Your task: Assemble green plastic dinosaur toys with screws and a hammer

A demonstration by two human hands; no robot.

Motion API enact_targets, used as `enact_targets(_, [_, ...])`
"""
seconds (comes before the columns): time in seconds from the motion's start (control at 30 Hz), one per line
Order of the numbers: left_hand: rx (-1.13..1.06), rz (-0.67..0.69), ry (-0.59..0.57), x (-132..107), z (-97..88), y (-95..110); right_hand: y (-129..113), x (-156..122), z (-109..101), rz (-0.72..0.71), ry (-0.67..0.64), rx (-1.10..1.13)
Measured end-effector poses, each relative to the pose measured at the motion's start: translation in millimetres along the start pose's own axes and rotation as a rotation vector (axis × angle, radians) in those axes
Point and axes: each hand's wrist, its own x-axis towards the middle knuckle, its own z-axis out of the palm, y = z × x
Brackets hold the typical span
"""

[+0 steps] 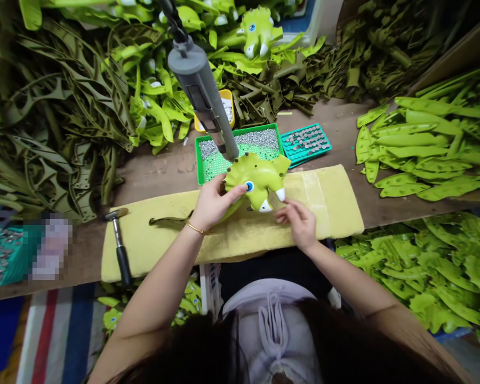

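Head view, and I count two hands. The left hand (216, 204) grips a green toy head (258, 178) at frame centre, its fingers pressed together along the near side, pinching it against a palm I can't fully see. The right hand (298, 221) sits at 4 o'clock from the toy, fingers loosely spread, their tips (285, 203) just below a white horn (280, 194); I can't tell whether they touch it. The toy rests over a yellow pad (232, 229), and its underside is hidden.

A grey press tool (202, 90) comes in from 11 o'clock, its tip at the toy's crest. Behind the toy, a green tray (240, 140) of silver rivets is partly covered. At 1 o'clock is a teal tray (306, 144) of studs. A third tray (4, 256) at 9 o'clock is cut off by the frame edge, beside a blurred patch (50, 248). On the pad lie one hammer (119, 242) and one dark strip (170, 220). Green parts (420, 138) are heaped at 3 o'clock, too tangled to count. Bench (344, 133) shows between the pad and that heap.
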Motion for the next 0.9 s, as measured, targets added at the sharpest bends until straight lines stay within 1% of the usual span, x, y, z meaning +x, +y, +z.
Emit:
enact_targets(0.07, [0.063,0.014,-0.033,-1,-0.5,1,-11,17,-11,0.025,0.025,-0.017])
enact_targets(0.13, [0.113,0.033,-0.077,-2,2.6,3,-20,34,-13,0.051,-0.031,-0.011])
enact_targets(0.2, [0.17,0.046,-0.118,-3,6.8,5,-26,44,-9,0.067,-0.088,0.037])
enact_targets(0.23, [0.214,0.05,-0.132,-4,7.9,6,-27,47,-6,0.075,-0.084,0.069])
enact_targets(0.3, [0.353,0.09,-0.134,-8,6.3,7,-26,49,-2,0.121,-0.029,0.14])
enact_targets(0.37, [0.566,0.229,-0.106,-15,-1.1,7,-25,51,-6,0.229,0.05,0.185])
enact_targets(0.43, [0.771,0.444,-0.076,-24,-12.2,4,-27,54,-18,0.354,0.098,0.162])
enact_targets(0.47, [0.847,0.552,-0.065,-27,-17.8,2,-30,57,-26,0.402,0.08,0.106])
enact_targets(0.5, [0.9,0.641,-0.056,-30,-22.5,1,-34,59,-35,0.416,0.037,0.013])
enact_targets(0.53, [0.934,0.704,-0.046,-32,-25.9,0,-39,60,-44,0.372,-0.01,-0.11])
enact_targets(0.57, [0.956,0.745,-0.036,-33,-27.4,0,-46,60,-51,0.267,-0.052,-0.251])
enact_targets(0.6, [0.968,0.766,-0.033,-32,-27.2,0,-53,60,-57,0.108,-0.089,-0.392])
enact_targets(0.67, [0.965,0.765,-0.06,-29,-22.8,3,-67,57,-63,-0.264,-0.191,-0.615])
enact_targets(0.7, [0.949,0.748,-0.083,-26,-20.3,5,-73,56,-64,-0.419,-0.274,-0.679])
enact_targets(0.73, [0.927,0.725,-0.104,-24,-18.8,6,-76,55,-64,-0.529,-0.363,-0.716])
enact_targets(0.77, [0.904,0.697,-0.112,-21,-18.8,6,-78,56,-65,-0.593,-0.427,-0.731])
enact_targets(0.8, [0.885,0.669,-0.104,-19,-20.7,6,-79,58,-65,-0.627,-0.444,-0.733])
enact_targets(0.9, [0.871,0.633,-0.029,-15,-33.3,-1,-81,65,-63,-0.663,-0.348,-0.773])
